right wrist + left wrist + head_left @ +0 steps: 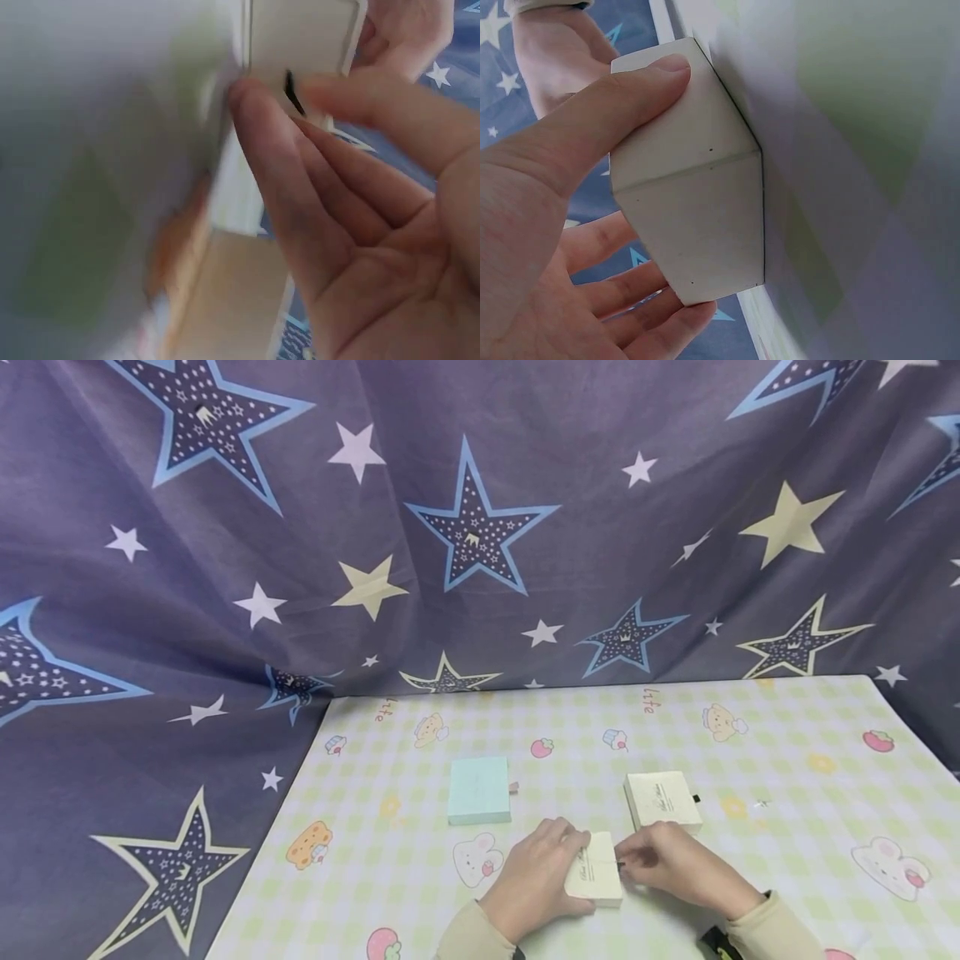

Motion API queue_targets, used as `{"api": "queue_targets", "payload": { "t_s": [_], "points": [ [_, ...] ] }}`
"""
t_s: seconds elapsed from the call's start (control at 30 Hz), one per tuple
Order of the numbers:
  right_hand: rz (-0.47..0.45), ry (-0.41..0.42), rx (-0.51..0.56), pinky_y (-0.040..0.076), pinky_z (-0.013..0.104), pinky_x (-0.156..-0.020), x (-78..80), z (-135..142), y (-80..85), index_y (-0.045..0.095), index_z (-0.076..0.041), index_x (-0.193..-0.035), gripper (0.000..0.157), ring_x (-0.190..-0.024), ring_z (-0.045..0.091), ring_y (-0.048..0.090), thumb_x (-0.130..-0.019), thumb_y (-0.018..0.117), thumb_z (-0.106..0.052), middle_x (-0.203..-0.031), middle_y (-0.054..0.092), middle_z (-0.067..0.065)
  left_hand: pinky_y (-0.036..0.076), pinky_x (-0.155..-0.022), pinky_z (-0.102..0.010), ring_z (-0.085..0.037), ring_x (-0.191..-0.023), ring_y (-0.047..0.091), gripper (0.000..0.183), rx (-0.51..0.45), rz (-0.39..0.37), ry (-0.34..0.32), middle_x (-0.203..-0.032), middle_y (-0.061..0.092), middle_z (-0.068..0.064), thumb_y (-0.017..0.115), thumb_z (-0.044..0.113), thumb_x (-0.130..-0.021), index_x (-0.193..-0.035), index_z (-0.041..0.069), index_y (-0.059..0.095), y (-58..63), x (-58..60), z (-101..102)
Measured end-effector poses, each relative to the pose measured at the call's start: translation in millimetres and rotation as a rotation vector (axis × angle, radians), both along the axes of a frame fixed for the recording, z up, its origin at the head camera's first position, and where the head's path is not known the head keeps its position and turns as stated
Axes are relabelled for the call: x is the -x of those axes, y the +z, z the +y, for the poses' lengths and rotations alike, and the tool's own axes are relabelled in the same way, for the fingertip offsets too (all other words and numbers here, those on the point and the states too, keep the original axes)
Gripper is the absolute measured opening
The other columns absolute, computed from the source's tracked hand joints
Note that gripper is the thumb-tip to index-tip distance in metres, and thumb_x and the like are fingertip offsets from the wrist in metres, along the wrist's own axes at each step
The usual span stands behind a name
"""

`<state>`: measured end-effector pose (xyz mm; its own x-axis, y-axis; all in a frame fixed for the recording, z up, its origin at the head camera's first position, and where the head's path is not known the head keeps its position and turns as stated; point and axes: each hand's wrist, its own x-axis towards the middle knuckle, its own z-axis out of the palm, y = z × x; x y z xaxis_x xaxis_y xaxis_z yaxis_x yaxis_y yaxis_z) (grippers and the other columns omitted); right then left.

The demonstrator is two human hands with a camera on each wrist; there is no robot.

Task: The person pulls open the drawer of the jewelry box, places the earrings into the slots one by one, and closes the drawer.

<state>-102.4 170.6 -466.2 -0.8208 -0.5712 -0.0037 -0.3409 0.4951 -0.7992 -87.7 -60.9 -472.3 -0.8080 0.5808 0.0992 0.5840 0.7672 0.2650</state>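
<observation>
My left hand [538,878] grips a small cream box [596,875] with dark lettering on its lid. In the left wrist view, the thumb lies along one side of the box [694,202] and the fingers spread around the other. My right hand [675,867] is at the box's right side, beside a short black ribbon tab [293,94]. The thumb and fingers stand around this tab with a gap between them, and the tab shows in that gap. Whether a fingertip touches it is unclear from the blur.
A pale blue box [480,787] with a pinkish tab lies behind my left hand. Another cream box [662,799] with a black tab lies just behind my right hand. A green checked cloth [555,777] covers the table, and a star-patterned curtain [525,635] hangs beyond it.
</observation>
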Motion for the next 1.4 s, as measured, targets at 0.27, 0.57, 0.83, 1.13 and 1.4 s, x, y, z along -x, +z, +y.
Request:
{"api": "queue_targets", "payload": {
  "t_s": [0.27,0.57,0.83,1.13,1.4],
  "points": [
    [0.206,-0.059,-0.089,0.059,0.039,-0.083,-5.6,0.9,17.5,0.06,0.006,-0.128,0.061,-0.097,0.028,0.071,-0.083,0.08,-0.03,-0.12,0.068,0.017,0.052,-0.084,-0.021,-0.008,-0.105,0.056,0.079,0.005,0.021,-0.003,-0.117,0.061,0.004,0.088,0.049,-0.065,-0.131,0.015,0.062,-0.4,-0.1,-0.8],
    [0.166,-0.012,-0.186,0.043,0.053,-0.105,-12.5,-22.5,6.6,0.045,0.008,-0.141,0.096,-0.129,0.039,0.053,-0.072,0.086,-0.043,-0.142,0.053,0.023,0.052,-0.082,-0.019,-0.008,-0.104,0.055,0.078,-0.009,0.037,-0.02,-0.116,0.061,0.004,0.087,0.049,-0.067,-0.132,0.014,0.062,-1.3,0.0,-0.5],
    [0.156,-0.003,-0.227,0.043,0.056,-0.104,-13.8,-27.2,5.7,0.051,0.004,-0.138,0.086,-0.128,0.042,0.052,-0.071,0.087,-0.035,-0.139,0.055,0.021,0.052,-0.08,-0.019,-0.007,-0.103,0.055,0.077,-0.013,0.022,-0.017,-0.116,0.061,0.006,0.086,0.051,-0.067,-0.131,0.015,0.062,-1.4,0.7,-0.8],
    [0.406,-0.014,-0.286,0.049,0.047,-0.102,-2.8,-26.5,18.0,0.052,0.004,-0.138,0.079,-0.125,0.034,0.055,-0.074,0.086,-0.029,-0.137,0.056,0.017,0.056,-0.087,-0.026,-0.015,-0.109,0.062,0.074,-0.01,0.225,0.02,-0.121,0.067,-0.001,0.088,0.055,-0.062,-0.123,0.017,0.07,10.8,15.8,1.1],
    [0.524,-0.026,-0.298,0.047,0.048,-0.104,18.5,-25.5,26.0,0.05,0.01,-0.136,0.077,-0.124,0.038,0.056,-0.075,0.085,-0.02,-0.135,0.054,0.023,0.058,-0.088,-0.041,-0.019,-0.114,0.062,0.073,-0.069,0.262,0.048,-0.124,0.067,-0.003,0.09,0.051,-0.061,-0.123,0.018,0.07,15.9,41.7,4.2]
  ]
}}
